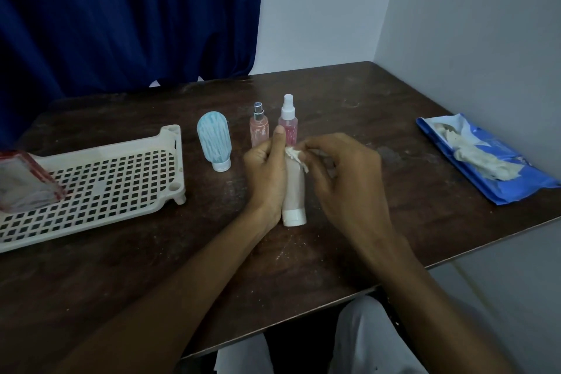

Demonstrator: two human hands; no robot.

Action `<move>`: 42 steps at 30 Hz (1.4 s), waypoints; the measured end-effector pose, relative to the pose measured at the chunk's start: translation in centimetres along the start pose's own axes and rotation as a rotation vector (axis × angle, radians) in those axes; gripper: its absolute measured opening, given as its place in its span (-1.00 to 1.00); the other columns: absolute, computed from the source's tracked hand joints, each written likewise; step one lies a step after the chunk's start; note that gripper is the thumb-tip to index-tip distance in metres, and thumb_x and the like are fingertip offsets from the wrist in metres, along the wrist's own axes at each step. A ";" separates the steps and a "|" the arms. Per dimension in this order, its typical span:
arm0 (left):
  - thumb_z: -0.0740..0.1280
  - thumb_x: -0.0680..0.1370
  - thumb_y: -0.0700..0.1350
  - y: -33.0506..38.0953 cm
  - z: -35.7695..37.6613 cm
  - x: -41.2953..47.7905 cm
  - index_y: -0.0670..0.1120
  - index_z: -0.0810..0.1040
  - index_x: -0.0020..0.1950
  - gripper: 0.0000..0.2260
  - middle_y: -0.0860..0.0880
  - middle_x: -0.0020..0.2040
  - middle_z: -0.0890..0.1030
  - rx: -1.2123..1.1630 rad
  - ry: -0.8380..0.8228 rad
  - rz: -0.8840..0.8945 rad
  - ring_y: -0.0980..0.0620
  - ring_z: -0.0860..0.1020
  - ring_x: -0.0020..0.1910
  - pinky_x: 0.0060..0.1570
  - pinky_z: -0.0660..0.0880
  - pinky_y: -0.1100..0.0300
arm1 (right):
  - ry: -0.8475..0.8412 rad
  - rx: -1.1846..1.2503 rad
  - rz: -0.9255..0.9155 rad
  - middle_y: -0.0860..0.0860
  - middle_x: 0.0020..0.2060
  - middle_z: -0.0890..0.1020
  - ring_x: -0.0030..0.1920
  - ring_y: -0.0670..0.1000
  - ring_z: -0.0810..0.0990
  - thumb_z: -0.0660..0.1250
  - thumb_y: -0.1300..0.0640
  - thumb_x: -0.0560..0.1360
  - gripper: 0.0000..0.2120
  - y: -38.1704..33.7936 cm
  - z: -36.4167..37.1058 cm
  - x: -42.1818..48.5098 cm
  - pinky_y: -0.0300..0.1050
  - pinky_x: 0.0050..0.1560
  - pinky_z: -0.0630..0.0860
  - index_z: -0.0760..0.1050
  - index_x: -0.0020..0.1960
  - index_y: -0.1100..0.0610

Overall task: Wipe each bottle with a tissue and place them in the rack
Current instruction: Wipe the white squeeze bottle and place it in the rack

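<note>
On the dark table [364,100] your left hand [267,173] grips the pale tube [294,188] cap-down so your right hand [343,179], pinching a tissue [296,158], can wipe its top.

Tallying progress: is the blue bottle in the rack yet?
No, the blue bottle stands cap-down on the table, beside the rack.

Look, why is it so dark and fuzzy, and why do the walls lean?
Head view: dim light turns the curtain nearly black; the wide lens leans the wall corner; the rack blurs toward the frame edge; the left hand gripping the tube and right hand pinching the tissue look sharpest.
</note>
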State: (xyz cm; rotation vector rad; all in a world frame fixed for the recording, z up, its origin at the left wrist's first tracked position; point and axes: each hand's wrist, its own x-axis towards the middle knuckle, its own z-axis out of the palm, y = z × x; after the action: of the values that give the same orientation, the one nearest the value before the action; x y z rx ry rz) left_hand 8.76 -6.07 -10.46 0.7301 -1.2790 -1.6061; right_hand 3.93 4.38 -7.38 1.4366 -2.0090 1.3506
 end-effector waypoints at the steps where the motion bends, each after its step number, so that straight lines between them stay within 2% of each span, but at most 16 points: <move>1: 0.29 0.64 0.00 0.0 0.0 -0.1 -0.24 0.50 -0.29 -0.61 -0.09 -0.42 0.51 -0.001 -0.004 0.004 0.05 0.49 -0.44 -0.35 0.47 0.20 | -0.020 -0.010 -0.018 0.02 -0.13 0.69 -0.13 -0.08 0.62 0.43 0.31 0.48 -0.89 0.1 0.2 0.1 -0.31 -0.09 0.51 0.68 0.00 0.21; 4: 0.28 0.65 -0.02 0.0 0.1 0.0 -0.26 0.46 -0.33 -0.58 -0.11 -0.43 0.45 -0.033 0.002 0.002 0.08 0.46 -0.49 -0.40 0.46 0.22 | -0.044 -0.014 -0.022 0.03 -0.08 0.69 -0.10 -0.07 0.63 0.42 0.31 0.49 -0.85 0.1 0.0 -0.7 -0.33 -0.05 0.51 0.67 0.05 0.20; 7: 0.32 0.60 0.09 0.0 0.0 0.4 -0.25 0.37 -0.38 -0.49 -0.16 -0.44 0.39 -0.082 0.018 -0.038 -0.09 0.37 -0.47 -0.36 0.41 0.11 | -0.046 0.017 -0.006 0.01 -0.05 0.68 -0.07 -0.11 0.63 0.43 0.33 0.49 -0.83 -0.3 -0.4 -2.2 -0.34 -0.02 0.52 0.68 0.06 0.18; 9: 0.31 0.61 0.12 0.3 -0.1 0.5 -0.24 0.43 -0.31 -0.52 -0.18 -0.47 0.43 -0.114 0.049 -0.097 -0.03 0.41 -0.54 -0.45 0.41 0.18 | -0.079 0.018 0.009 0.00 -0.04 0.68 -0.07 -0.10 0.64 0.43 0.33 0.49 -0.82 -0.4 -0.4 -3.5 -0.33 -0.01 0.52 0.68 0.06 0.17; 11: 0.28 0.62 0.13 0.5 0.0 0.4 -0.23 0.48 -0.26 -0.55 -0.12 -0.51 0.49 -0.115 0.068 -0.145 0.04 0.45 -0.58 -0.54 0.41 0.25 | -0.115 0.006 0.026 -0.02 -0.04 0.68 -0.07 -0.11 0.64 0.44 0.32 0.49 -0.82 -0.4 -0.4 -4.6 -0.37 0.01 0.50 0.68 0.06 0.15; 13: 0.27 0.60 0.20 0.4 -0.2 0.5 -0.19 0.50 -0.28 -0.52 -0.08 -0.49 0.54 -0.090 0.072 -0.160 0.07 0.49 -0.54 -0.51 0.44 0.25 | -0.112 0.028 0.059 -0.07 -0.06 0.68 -0.08 -0.19 0.62 0.45 0.29 0.49 -0.84 -0.4 -0.6 -5.2 -0.43 0.00 0.47 0.69 0.03 0.12; 16: 0.22 0.60 0.24 0.5 -0.5 0.6 -0.13 0.52 -0.26 -0.53 -0.05 -0.46 0.55 -0.152 0.023 -0.186 0.08 0.50 -0.51 -0.44 0.48 0.22 | -0.044 0.121 0.200 -0.17 -0.10 0.66 -0.09 -0.24 0.62 0.44 0.23 0.52 -0.88 -0.6 -1.0 -5.4 -0.46 -0.10 0.45 0.68 0.02 0.07; 18: 0.17 0.62 0.23 0.6 -0.5 0.5 -0.12 0.51 -0.23 -0.54 -0.04 -0.46 0.53 -0.214 -0.022 -0.197 0.08 0.48 -0.50 -0.44 0.48 0.22 | 0.002 0.196 0.304 -0.19 -0.13 0.66 -0.09 -0.20 0.63 0.42 0.20 0.54 -0.89 -0.8 -1.0 -5.6 -0.41 -0.14 0.49 0.67 0.01 0.02; 21: 0.13 0.64 0.21 0.6 -0.4 0.4 -0.11 0.49 -0.23 -0.54 -0.03 -0.46 0.50 -0.278 -0.052 -0.183 0.09 0.46 -0.50 -0.46 0.46 0.22 | 0.025 0.329 0.479 -0.14 -0.16 0.69 -0.13 -0.11 0.67 0.39 0.15 0.57 -0.90 -1.1 -0.5 -6.0 -0.16 -0.14 0.61 0.65 -0.01 -0.02; 24: 0.11 0.66 0.20 0.7 -0.2 0.3 -0.10 0.48 -0.24 -0.55 -0.02 -0.47 0.48 -0.334 -0.040 -0.167 0.10 0.45 -0.50 -0.47 0.44 0.24 | 0.078 0.571 0.694 -0.10 -0.13 0.71 -0.11 -0.07 0.70 0.38 0.16 0.57 -0.92 -1.4 -0.1 -6.2 0.00 -0.06 0.66 0.64 0.01 0.04; 27: 0.11 0.66 0.19 1.0 -0.1 0.1 -0.09 0.47 -0.25 -0.54 -0.02 -0.47 0.47 -0.374 0.002 -0.136 0.11 0.43 -0.51 -0.48 0.42 0.25 | 0.110 0.658 0.764 -0.06 -0.09 0.71 -0.06 -0.05 0.70 0.39 0.13 0.56 -0.92 -1.5 0.2 -6.3 0.01 -0.01 0.65 0.64 0.03 0.07; 30: 0.06 0.67 0.21 1.3 -0.2 0.0 -0.09 0.47 -0.26 -0.51 -0.03 -0.48 0.45 -0.403 -0.006 -0.096 0.09 0.40 -0.52 -0.49 0.38 0.23 | 0.133 0.796 0.842 -0.01 -0.07 0.71 -0.01 -0.02 0.70 0.38 0.19 0.56 -0.93 -1.9 0.7 -6.2 -0.06 -0.02 0.66 0.64 0.01 0.13; 33: -0.03 0.67 0.23 1.2 -0.3 -0.1 -0.13 0.46 -0.20 -0.46 -0.06 -0.49 0.44 -0.350 -0.028 0.052 0.05 0.39 -0.53 -0.48 0.34 0.20 | 0.172 0.880 0.890 0.02 -0.05 0.71 0.01 -0.01 0.70 0.37 0.24 0.57 -0.92 -2.0 1.2 -6.2 -0.10 -0.04 0.66 0.63 0.02 0.18; 36: 0.05 0.66 0.15 0.8 -0.4 -0.2 -0.19 0.43 -0.13 -0.56 -0.13 -0.40 0.46 -0.226 -0.103 0.222 0.00 0.42 -0.45 -0.44 0.38 0.15 | 0.214 0.897 0.869 0.04 -0.04 0.71 0.01 -0.03 0.70 0.36 0.24 0.57 -0.92 -2.2 1.5 -6.0 -0.13 -0.06 0.65 0.62 0.03 0.19; 39: 0.16 0.57 0.15 0.2 -0.1 -0.1 -0.21 0.48 -0.10 -0.59 -0.13 -0.21 0.52 -0.021 -0.205 0.292 0.03 0.51 -0.21 -0.15 0.47 0.17 | 0.276 0.836 0.829 0.02 -0.04 0.72 0.01 -0.03 0.70 0.37 0.20 0.57 -0.92 -2.0 1.9 -5.8 -0.08 -0.03 0.65 0.61 0.04 0.16; 42: 0.12 0.57 0.20 0.1 -0.4 -0.1 -0.01 0.59 0.02 -0.62 0.05 0.02 0.61 0.248 -0.264 0.304 0.19 0.55 0.04 0.08 0.42 0.35 | 0.345 0.719 0.798 -0.01 -0.04 0.72 0.01 -0.01 0.70 0.38 0.15 0.58 -0.92 -1.3 2.2 -6.1 0.06 0.05 0.64 0.61 0.05 0.08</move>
State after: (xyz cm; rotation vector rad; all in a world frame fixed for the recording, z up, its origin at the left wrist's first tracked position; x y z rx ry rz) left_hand 9.16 -6.18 -10.47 0.4502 -1.7137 -1.3396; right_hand 8.28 5.90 -12.08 0.4607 -2.0039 2.6295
